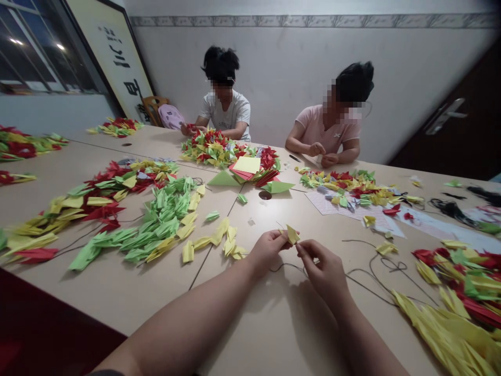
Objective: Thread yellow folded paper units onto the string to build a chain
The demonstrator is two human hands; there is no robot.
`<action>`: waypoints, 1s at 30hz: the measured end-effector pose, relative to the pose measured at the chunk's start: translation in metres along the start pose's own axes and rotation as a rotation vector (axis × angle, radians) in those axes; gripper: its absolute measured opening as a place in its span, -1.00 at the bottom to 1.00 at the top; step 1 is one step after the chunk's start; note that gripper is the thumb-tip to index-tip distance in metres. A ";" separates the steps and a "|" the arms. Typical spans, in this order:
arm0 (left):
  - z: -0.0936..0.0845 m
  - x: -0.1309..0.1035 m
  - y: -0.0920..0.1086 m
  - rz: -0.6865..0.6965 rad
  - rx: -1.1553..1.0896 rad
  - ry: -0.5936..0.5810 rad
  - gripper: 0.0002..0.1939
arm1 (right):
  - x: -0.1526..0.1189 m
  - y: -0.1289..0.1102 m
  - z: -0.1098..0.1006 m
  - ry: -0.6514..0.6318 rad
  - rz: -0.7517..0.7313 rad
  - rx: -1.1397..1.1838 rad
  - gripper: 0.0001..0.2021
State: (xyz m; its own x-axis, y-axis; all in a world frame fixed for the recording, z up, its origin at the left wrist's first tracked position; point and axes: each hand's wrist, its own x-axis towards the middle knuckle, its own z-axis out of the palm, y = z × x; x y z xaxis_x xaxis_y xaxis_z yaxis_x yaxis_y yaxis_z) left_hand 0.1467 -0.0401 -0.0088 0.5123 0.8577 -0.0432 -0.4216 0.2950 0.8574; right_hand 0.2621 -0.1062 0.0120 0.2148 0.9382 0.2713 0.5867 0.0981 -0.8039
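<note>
A person's left hand (268,253) and right hand (321,267) are seemingly adjusting a yellow paper piece (291,234) above the surface (270,337), right of the green pile (172,206). The left is pinching it; the right's fingertips are meeting narrowly beside it, their hold unclear. The next move is probably calling for steadiness. The paper is looking small, pointed, folded.

Left sleeve (105,373): dark edge, all I see
Left forearm (188,318), left hand (270,250): bare
Right forearm (362,324), right hand (324,269): bare
</note>
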 end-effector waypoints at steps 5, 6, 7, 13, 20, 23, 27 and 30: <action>-0.001 0.000 -0.002 0.024 0.030 -0.025 -0.62 | 0.003 0.003 0.000 -0.116 0.139 0.287 -0.76; -0.001 0.000 -0.002 0.027 0.030 -0.038 -0.62 | 0.004 0.003 0.000 -0.138 0.175 0.370 -0.76; -0.002 0.000 -0.003 0.027 0.027 -0.050 -0.62 | 0.004 0.003 0.000 -0.152 0.208 0.440 -0.76; -0.004 0.002 -0.004 0.003 0.038 -0.086 -0.58 | 0.003 0.002 0.002 -0.178 0.354 0.652 -0.78; -0.003 0.001 0.001 -0.018 0.008 -0.116 -0.63 | 0.004 0.005 0.001 -0.225 0.323 0.625 -0.78; -0.002 0.001 0.001 -0.026 -0.041 -0.058 -0.65 | 0.004 0.004 0.000 -0.195 0.222 0.489 -0.75; 0.000 0.000 0.002 -0.045 -0.041 -0.008 -0.63 | 0.002 0.001 -0.002 -0.073 0.054 0.131 -0.74; 0.001 -0.001 0.003 -0.056 -0.039 -0.009 -0.61 | 0.000 -0.001 -0.002 -0.035 -0.035 -0.045 -0.76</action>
State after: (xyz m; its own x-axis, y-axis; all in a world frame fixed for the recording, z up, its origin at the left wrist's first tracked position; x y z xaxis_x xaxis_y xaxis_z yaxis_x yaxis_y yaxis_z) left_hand 0.1459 -0.0403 -0.0057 0.5425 0.8356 -0.0864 -0.4206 0.3592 0.8331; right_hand 0.2636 -0.1074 0.0138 0.1669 0.9456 0.2794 0.6283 0.1164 -0.7692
